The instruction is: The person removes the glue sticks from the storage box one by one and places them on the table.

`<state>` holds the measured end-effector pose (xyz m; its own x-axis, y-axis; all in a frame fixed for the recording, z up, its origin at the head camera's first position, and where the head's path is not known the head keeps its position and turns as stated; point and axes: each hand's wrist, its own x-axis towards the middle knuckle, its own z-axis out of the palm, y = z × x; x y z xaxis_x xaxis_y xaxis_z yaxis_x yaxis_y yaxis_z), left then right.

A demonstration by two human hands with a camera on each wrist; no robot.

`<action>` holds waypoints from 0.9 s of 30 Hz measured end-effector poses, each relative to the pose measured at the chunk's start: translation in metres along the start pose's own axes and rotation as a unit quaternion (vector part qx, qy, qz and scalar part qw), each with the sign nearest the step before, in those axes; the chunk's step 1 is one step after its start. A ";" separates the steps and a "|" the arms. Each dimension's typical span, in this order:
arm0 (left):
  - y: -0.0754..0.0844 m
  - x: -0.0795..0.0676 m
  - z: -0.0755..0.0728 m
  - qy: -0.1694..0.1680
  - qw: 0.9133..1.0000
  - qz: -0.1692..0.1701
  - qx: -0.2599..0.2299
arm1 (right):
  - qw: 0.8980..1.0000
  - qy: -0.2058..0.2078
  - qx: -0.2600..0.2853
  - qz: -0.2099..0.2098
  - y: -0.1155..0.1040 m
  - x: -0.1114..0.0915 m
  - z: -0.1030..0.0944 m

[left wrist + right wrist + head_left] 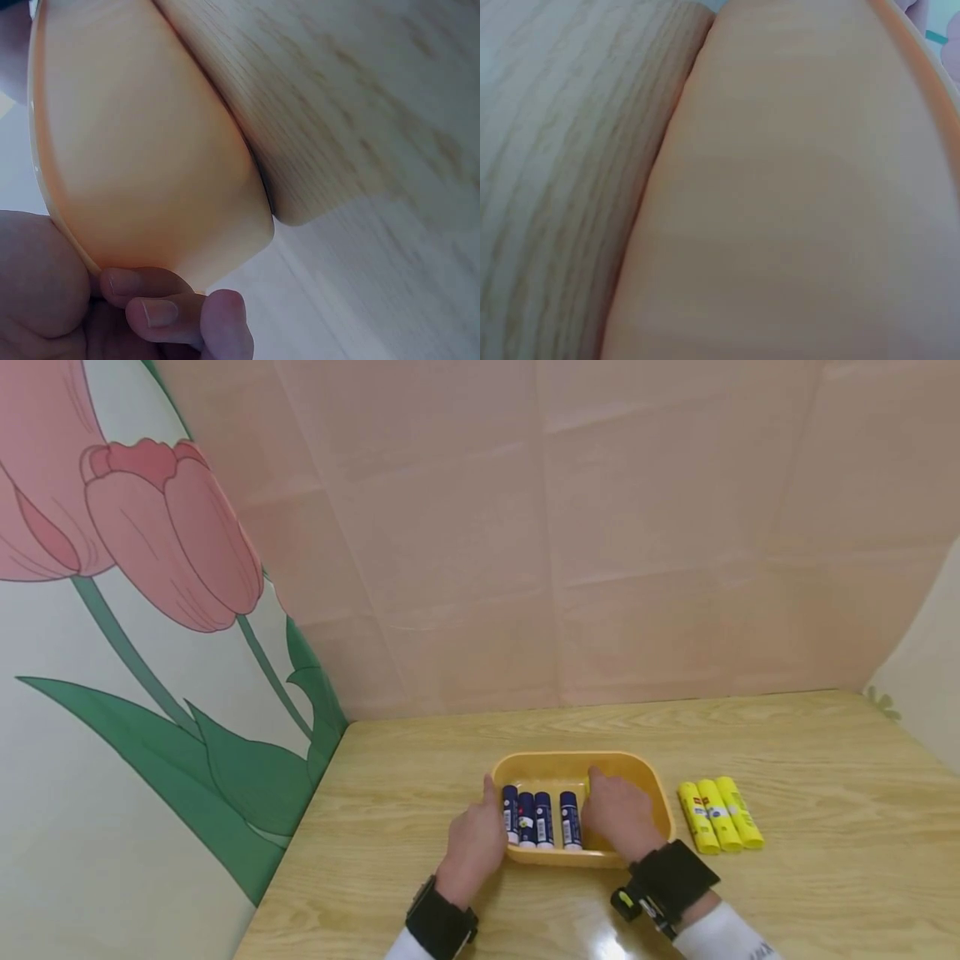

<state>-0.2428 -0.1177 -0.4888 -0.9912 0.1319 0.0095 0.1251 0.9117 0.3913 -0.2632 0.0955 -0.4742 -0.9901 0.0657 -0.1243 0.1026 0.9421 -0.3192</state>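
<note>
Left fingers (159, 315) against orange tray (157, 150) rim

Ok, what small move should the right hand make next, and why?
Perhaps the right hand should settle the mostly hidden yellow piece beside the navy cylindrical sticks: it shows at that hand, inside the rounded rectangular orange-yellow plastic tray, which the left hand grips.

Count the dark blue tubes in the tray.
4. The first tube, second tube and third tube lie close together toward the left of the tray; the fourth tube lies apart, beside the right hand. That hand may hide more.
</note>
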 end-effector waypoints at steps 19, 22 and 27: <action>0.001 0.000 0.000 -0.004 1.000 -0.009 -0.008 | 1.000 -0.018 0.012 0.016 0.001 0.009 0.002; 0.001 -0.001 0.000 -0.004 1.000 -0.009 -0.009 | 0.999 -0.027 0.026 0.020 0.001 0.008 0.002; 0.001 -0.001 -0.001 0.000 1.000 -0.005 -0.008 | 0.998 -0.034 0.048 0.021 0.000 0.004 -0.003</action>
<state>-0.2415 -0.1172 -0.4869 -0.9925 0.1220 0.0057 0.1138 0.9066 0.4065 -0.2672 0.0967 -0.4722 -0.9761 0.0796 -0.2023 0.1564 0.9032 -0.3996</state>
